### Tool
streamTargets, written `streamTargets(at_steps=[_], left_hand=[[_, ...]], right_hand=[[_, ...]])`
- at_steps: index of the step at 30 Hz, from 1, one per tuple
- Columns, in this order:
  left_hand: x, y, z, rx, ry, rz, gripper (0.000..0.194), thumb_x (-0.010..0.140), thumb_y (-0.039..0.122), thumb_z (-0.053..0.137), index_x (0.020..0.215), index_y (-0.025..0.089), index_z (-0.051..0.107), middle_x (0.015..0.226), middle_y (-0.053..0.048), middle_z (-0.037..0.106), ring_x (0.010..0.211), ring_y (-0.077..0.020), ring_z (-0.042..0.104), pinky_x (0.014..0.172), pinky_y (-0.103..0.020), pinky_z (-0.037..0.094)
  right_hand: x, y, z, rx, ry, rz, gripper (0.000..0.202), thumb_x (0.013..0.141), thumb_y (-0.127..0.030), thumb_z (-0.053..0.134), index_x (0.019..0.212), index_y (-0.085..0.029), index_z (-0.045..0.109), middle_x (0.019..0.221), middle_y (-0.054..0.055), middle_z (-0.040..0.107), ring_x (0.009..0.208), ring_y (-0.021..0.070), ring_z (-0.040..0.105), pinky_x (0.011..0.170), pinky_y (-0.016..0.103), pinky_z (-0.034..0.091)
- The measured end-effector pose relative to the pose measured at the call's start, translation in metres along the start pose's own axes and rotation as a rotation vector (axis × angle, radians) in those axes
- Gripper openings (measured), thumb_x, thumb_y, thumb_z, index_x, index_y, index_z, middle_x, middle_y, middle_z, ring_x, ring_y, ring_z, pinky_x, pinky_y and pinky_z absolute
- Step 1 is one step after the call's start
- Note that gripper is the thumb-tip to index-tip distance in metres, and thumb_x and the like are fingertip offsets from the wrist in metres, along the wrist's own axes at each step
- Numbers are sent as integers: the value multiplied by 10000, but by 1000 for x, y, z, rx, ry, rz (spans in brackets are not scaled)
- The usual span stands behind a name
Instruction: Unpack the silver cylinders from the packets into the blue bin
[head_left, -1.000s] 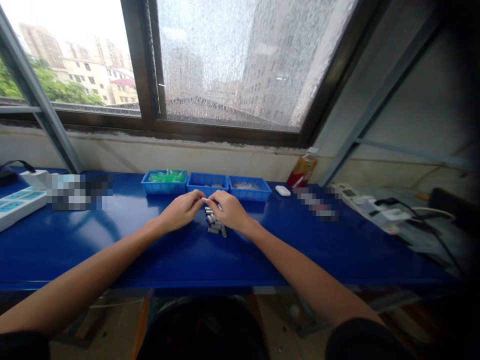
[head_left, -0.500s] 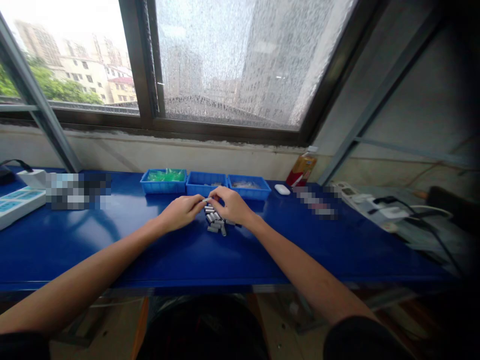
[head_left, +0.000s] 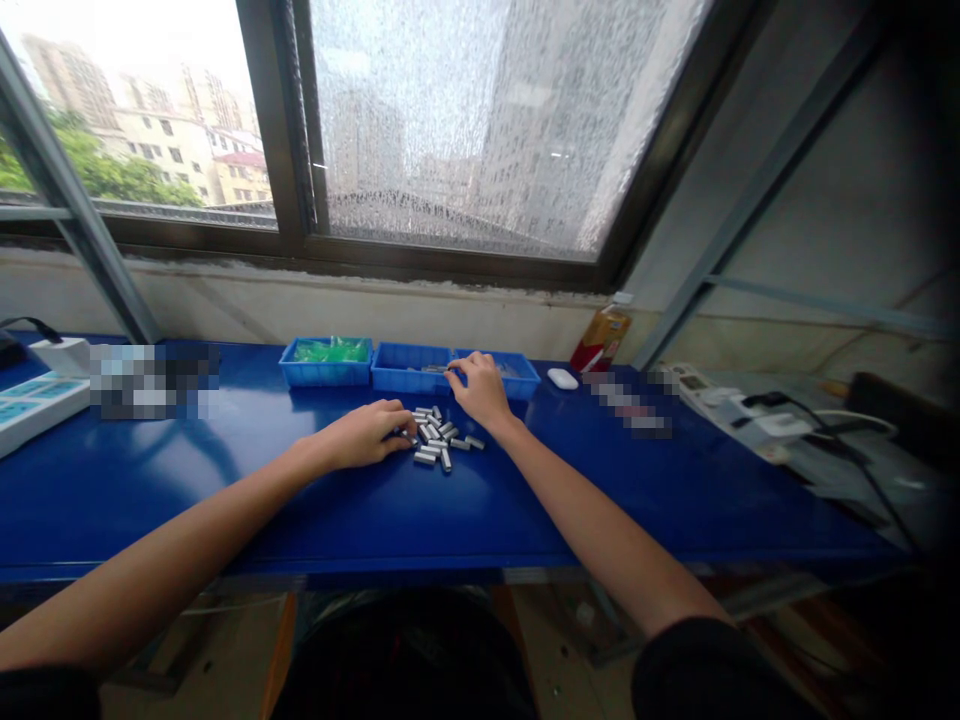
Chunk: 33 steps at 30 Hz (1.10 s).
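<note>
Several short silvery metal cylinders (head_left: 446, 432) lie in a loose pile on the blue tabletop. At the pile's left edge is my left hand (head_left: 367, 436), its fingers curled and thumb and fingertips closed on a small metal cylinder (head_left: 414, 440). My right hand (head_left: 481, 390) hovers over the front of the blue bins, thumb and forefinger pinched near the middle bin (head_left: 405, 380). Whatever that pinch holds is too small to make out. Thin metallic parts (head_left: 433, 369) lie in the middle bin. The right bin (head_left: 527, 378) is partly covered by my right hand.
A left blue bin (head_left: 322, 376) holds green plastic bags (head_left: 330, 350). Farther right are a white rounded object (head_left: 562, 379) and a drink bottle (head_left: 602, 335). Power strips stand at the left (head_left: 45, 405) and right (head_left: 750, 425), with cables. A window is behind the table (head_left: 300, 520).
My hands have parted from over the pile, where they held a small piece together. The right went up to the bins; the left dropped slightly to the pile's edge.
</note>
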<state>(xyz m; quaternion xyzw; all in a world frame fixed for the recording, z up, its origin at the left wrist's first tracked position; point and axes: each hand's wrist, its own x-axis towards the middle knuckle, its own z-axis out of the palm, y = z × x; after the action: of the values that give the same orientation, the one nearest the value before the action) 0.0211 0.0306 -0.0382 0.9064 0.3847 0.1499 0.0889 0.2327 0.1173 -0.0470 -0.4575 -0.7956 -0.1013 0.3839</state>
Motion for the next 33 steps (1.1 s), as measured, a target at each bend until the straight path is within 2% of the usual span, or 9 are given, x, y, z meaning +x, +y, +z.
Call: streamTargets(at_steps=[6,12,15,20,23,25,28,30,33], left_hand=[[1,-5,3,56,69,-104,181,866,281,435,900,184,584,914,-64,592,875,-198,554,777,-299,425],[5,-10,3,98,203,-171,311,906,288,311,771,167,564,764,-61,614,747,-189,568,681,-285,416],[5,-11,2,38,235,-184,353,913,313,292,694,167,528,650,-34,575,617,-161,538,591,-261,388],[4,-8,0,-175,268,-160,373,920,346,269,753,152,540,618,-5,544,577,-130,524,570,-240,390],[4,-3,-1,-224,379,-134,273,898,341,357,1023,139,493,731,-11,570,608,-121,528,592,-240,416],[4,-1,-2,-205,432,-102,329,859,317,449,1139,145,421,813,-25,581,634,-118,531,615,-246,429],[4,2,-2,-141,427,-68,241,836,281,489,1048,167,481,816,-25,587,673,-128,539,647,-257,432],[4,1,-1,-129,436,-86,165,853,272,460,977,173,506,788,-23,589,686,-135,548,651,-260,432],[5,-1,2,-158,476,-139,161,874,266,414,971,167,495,756,-22,592,683,-140,561,635,-255,432]], right_hand=[[-4,-14,-12,-10,-5,-9,222,833,-276,494,958,-160,636,910,114,569,928,255,447,804,394,379],[-17,-57,-28,110,-179,-326,198,788,-284,572,954,-183,611,930,85,592,1028,255,417,857,393,341],[-21,-69,-29,114,-209,-398,183,782,-264,584,938,-169,595,958,92,585,1054,252,409,863,380,337],[-20,-65,-28,139,-186,-370,134,840,-276,519,874,-165,585,904,83,591,982,227,440,820,354,352],[-18,-60,-25,168,-169,-313,211,892,-259,412,792,-163,572,815,77,588,878,204,461,786,339,364],[-17,-57,-22,169,-156,-280,298,916,-249,339,727,-164,553,751,76,576,807,194,462,766,332,370],[-16,-54,-17,166,-160,-274,345,927,-255,299,687,-170,532,708,71,561,754,186,458,745,325,373],[-16,-54,-16,180,-180,-272,351,928,-261,296,675,-176,524,694,64,555,739,183,460,735,322,372],[-18,-58,-18,247,-194,-245,297,917,-279,336,725,-177,538,708,55,561,743,180,474,728,317,373]])
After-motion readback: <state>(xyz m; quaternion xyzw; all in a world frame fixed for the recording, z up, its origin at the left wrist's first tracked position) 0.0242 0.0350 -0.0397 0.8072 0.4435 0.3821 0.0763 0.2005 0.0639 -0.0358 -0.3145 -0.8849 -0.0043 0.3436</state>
